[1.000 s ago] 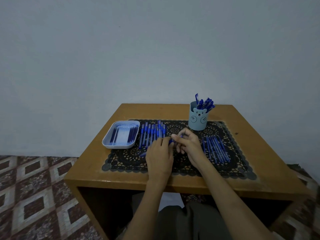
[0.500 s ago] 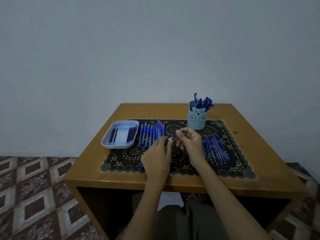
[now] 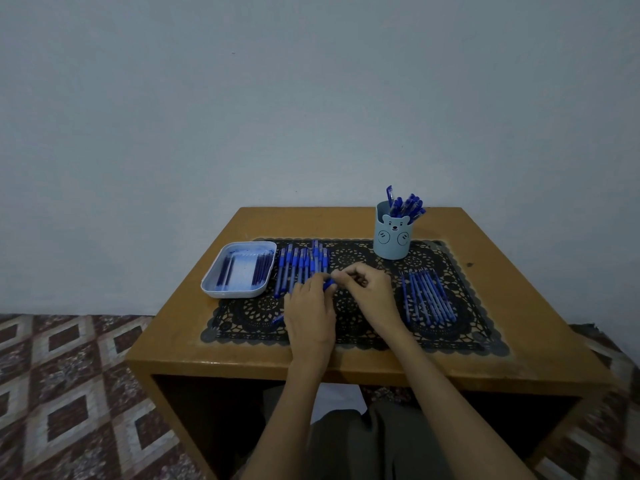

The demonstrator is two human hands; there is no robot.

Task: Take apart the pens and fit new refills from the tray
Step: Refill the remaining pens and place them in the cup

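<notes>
Where left hand [image 3: 310, 315] and right hand [image 3: 373, 296] meet, curled fingers [image 3: 349, 271] pinch a pen [image 3: 328, 285].

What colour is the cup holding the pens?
The cup is pale blue with a bear face on its front, best seen in the head view.

"A home, you think?"

"Looks like one from here. Patterned tile floor [image 3: 69, 393], plain painted wall [image 3: 311, 98], a small wooden table [image 3: 519, 358] with a black lace mat [image 3: 242, 327], and a bear-faced cup [image 3: 392, 237] stuffed with pens [image 3: 405, 204]. Domestic touches, all of it."
</notes>
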